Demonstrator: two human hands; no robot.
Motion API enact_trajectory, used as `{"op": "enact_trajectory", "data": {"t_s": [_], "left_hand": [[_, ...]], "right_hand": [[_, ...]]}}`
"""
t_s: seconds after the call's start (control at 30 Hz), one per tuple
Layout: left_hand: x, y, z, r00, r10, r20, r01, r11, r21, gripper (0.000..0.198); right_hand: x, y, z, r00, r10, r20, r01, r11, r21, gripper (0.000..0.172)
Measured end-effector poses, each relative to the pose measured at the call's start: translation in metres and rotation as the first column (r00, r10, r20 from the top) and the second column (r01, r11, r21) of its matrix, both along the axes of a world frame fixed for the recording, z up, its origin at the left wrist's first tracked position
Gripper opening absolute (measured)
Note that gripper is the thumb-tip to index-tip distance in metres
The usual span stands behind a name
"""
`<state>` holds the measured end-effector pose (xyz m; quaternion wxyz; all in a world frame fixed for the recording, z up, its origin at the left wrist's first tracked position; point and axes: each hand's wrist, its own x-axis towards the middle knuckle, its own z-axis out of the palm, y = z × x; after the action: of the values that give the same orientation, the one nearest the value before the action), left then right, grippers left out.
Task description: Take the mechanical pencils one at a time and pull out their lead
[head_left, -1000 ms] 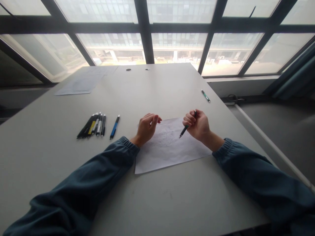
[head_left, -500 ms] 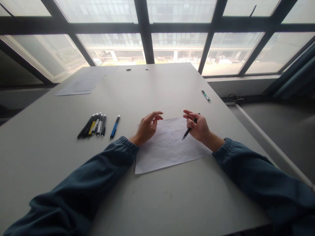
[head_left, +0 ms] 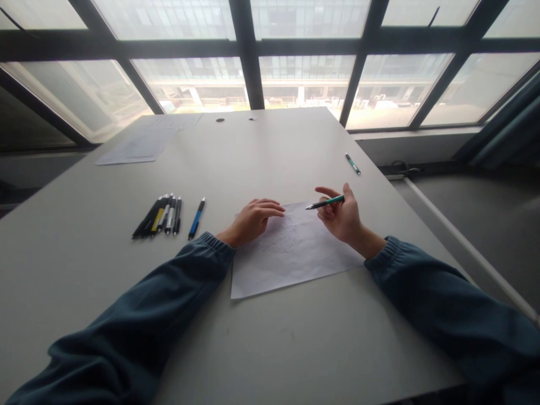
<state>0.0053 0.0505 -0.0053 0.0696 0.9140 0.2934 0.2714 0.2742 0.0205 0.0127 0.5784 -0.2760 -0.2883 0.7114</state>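
Observation:
A sheet of paper (head_left: 291, 264) with faint marks lies on the white table in front of me. My left hand (head_left: 257, 220) rests over its upper left part, palm down, fingers stretched out and holding nothing. Above the sheet's upper right side, my right hand (head_left: 341, 216) holds a green and black pen (head_left: 327, 203). The pen lies nearly level across the fingers, its tip pointing left and apart from the paper. The index finger sticks out and the thumb points up.
Left of the sheet lie a blue pen (head_left: 197, 218) and a row of several pens (head_left: 157, 216). Another green pen (head_left: 352, 163) is near the table's right edge. More paper sheets (head_left: 135, 143) lie at the far left. Windows (head_left: 304, 81) stand behind the table (head_left: 253, 349).
The pen in my right hand has swung from pointing down at the paper to nearly level, and the thumb has lifted. My left hand has flattened, its fingers lowered toward the sheet.

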Motion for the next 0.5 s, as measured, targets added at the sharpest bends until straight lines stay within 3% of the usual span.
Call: {"op": "enact_trajectory", "data": {"t_s": [0.13, 0.3, 0.5], "left_hand": [[0.0, 0.001, -0.002, 0.997, -0.062, -0.043, 0.061, 0.998, -0.013, 0.054], [0.001, 0.001, -0.002, 0.995, -0.095, -0.029, 0.092, 0.993, -0.079, 0.051], [0.005, -0.002, 0.002, 0.992, -0.121, -0.029, 0.118, 0.987, -0.108, 0.035]], "right_hand": [[-0.002, -0.001, -0.002, 0.996, -0.074, 0.044, 0.075, 0.997, -0.02, 0.06], [-0.007, -0.005, -0.001, 0.993, -0.101, 0.056, 0.102, 0.994, -0.029, 0.035], [-0.009, -0.013, 0.0, 0.968, -0.186, 0.169, 0.172, 0.98, 0.096, 0.029]]}}
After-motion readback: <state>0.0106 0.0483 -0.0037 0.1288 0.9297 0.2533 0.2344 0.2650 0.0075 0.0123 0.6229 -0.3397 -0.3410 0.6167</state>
